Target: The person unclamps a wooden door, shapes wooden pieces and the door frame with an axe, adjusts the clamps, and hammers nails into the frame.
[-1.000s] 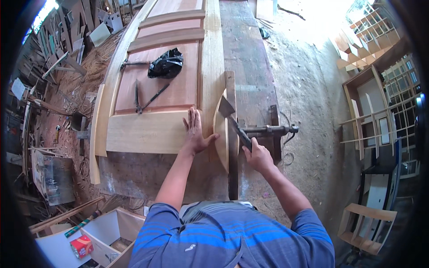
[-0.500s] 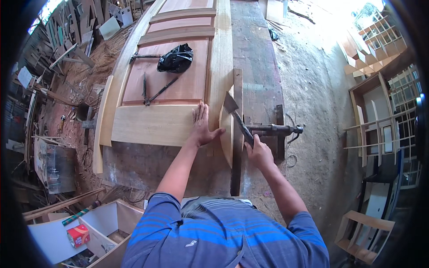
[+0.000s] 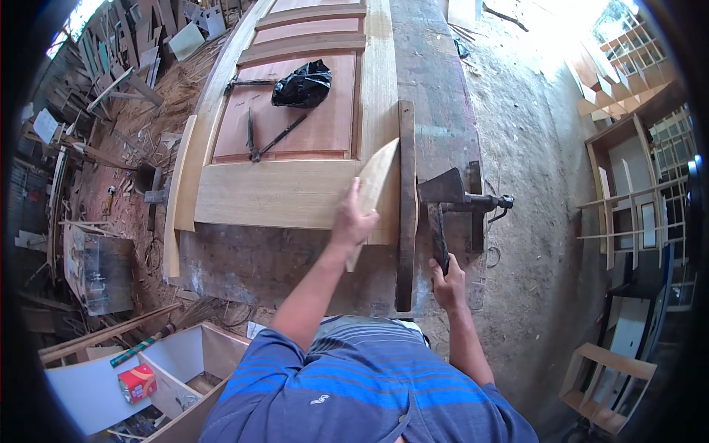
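Note:
Gripped in my left hand (image 3: 353, 221) is a pale curved wood piece (image 3: 379, 173), tilted over the right edge of a panelled wooden door (image 3: 269, 193). My right hand (image 3: 449, 284) is closed around the dark handle of a hatchet (image 3: 444, 189), whose broad blade is over the bench to the right. Between the two hands, a dark wooden bar (image 3: 406, 214) runs lengthwise beside the door. Behind the hatchet head, a metal clamp (image 3: 496, 201) partly shows.
On the door lie a black plastic bag (image 3: 303, 85) and a dark hinged tool (image 3: 256, 155). The workbench (image 3: 432, 81) extends underneath. At the lower left stands an open wooden box (image 3: 203, 354) with a red carton (image 3: 138, 383). Wooden frames (image 3: 628, 199) stand along the right.
My left hand has taken hold of the curved wood piece and lifted it leftward, away from the dark bar. My right hand has moved the hatchet right and turned its blade.

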The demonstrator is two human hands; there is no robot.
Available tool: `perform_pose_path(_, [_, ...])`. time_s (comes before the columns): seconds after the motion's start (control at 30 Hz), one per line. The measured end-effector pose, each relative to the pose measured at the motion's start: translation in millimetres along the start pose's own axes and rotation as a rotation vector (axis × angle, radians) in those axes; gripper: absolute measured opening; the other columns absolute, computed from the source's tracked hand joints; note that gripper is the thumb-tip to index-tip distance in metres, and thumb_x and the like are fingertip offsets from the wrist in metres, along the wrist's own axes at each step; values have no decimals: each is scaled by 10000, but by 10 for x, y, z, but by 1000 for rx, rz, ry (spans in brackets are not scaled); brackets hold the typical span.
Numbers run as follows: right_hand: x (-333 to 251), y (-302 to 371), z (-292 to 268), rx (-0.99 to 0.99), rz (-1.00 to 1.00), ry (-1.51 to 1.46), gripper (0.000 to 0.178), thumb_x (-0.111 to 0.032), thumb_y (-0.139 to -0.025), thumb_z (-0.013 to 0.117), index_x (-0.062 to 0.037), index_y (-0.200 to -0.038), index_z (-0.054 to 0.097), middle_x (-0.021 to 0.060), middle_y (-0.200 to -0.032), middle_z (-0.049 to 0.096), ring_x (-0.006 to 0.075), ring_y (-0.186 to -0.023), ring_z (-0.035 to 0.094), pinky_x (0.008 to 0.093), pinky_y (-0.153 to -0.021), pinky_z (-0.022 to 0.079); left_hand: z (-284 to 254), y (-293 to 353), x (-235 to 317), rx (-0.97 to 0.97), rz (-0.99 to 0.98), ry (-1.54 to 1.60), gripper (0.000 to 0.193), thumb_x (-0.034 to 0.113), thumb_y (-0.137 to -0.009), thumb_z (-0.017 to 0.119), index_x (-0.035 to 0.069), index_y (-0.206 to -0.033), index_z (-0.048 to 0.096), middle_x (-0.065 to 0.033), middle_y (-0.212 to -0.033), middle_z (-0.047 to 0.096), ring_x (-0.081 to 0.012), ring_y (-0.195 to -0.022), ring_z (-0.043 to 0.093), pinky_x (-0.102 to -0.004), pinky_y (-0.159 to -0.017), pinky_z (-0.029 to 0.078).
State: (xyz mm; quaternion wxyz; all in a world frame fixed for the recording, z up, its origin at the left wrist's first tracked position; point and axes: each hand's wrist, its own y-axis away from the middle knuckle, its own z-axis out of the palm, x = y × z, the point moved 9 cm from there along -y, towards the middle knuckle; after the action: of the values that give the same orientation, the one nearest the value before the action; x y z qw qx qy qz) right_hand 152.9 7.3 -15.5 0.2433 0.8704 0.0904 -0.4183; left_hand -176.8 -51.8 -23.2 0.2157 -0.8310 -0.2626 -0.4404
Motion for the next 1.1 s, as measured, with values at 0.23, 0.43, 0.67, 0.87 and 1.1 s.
perform_pose_path(0.23, [-683, 265, 400, 27, -193, -12, 342, -322, -1056, 721, -61, -1269, 662, 207, -761, 706, 390, -721, 749, 460, -664, 546, -1209, 5, -613, -94, -118, -145, 850, 211, -846, 786, -3, -1604, 469, -287, -1546, 579, -406, -1460, 558, -468, -1233, 454])
perform_pose_path(0.43, [-902, 499, 863, 112, -211, 28, 378, -345, -1058, 721, -82, -1320, 650, 219, -818, 728, 420, -771, 758, 479, -695, 563, -1294, -79, -537, -296, -6, -297, 680, 167, -802, 761, 58, -1451, 590, -221, -1468, 647, -413, -1429, 565, -484, -1299, 366])
perform_pose_path(0.67, [-940, 953, 1112, 248, -170, -14, 356, -270, -1060, 728, -50, -1326, 645, 212, -845, 739, 374, -760, 772, 444, -688, 572, -1443, -204, -440, -338, 251, -477, 543, 329, -814, 788, 95, -1290, 672, -144, -1365, 700, -371, -1319, 627, -517, -1207, 419])
perform_pose_path(0.87, [-1028, 1177, 1381, 341, -164, -30, 358, -269, -1059, 727, -54, -1331, 639, 224, -868, 746, 394, -768, 774, 462, -681, 578, -1214, -433, -488, -536, 346, -550, 633, 589, -817, 820, 78, -1168, 691, -136, -1396, 673, -349, -1307, 607, -487, -1115, 462])
perform_pose_path(1.1, [-1168, 1232, 1592, 364, -183, 127, 376, -268, -1053, 722, -64, -1343, 596, 253, -915, 757, 471, -866, 760, 525, -717, 580, -1167, -217, -454, -417, 625, -714, 1065, 867, -811, 681, 78, -1509, 523, -192, -1645, 460, -370, -1548, 404, -557, -1298, 286])
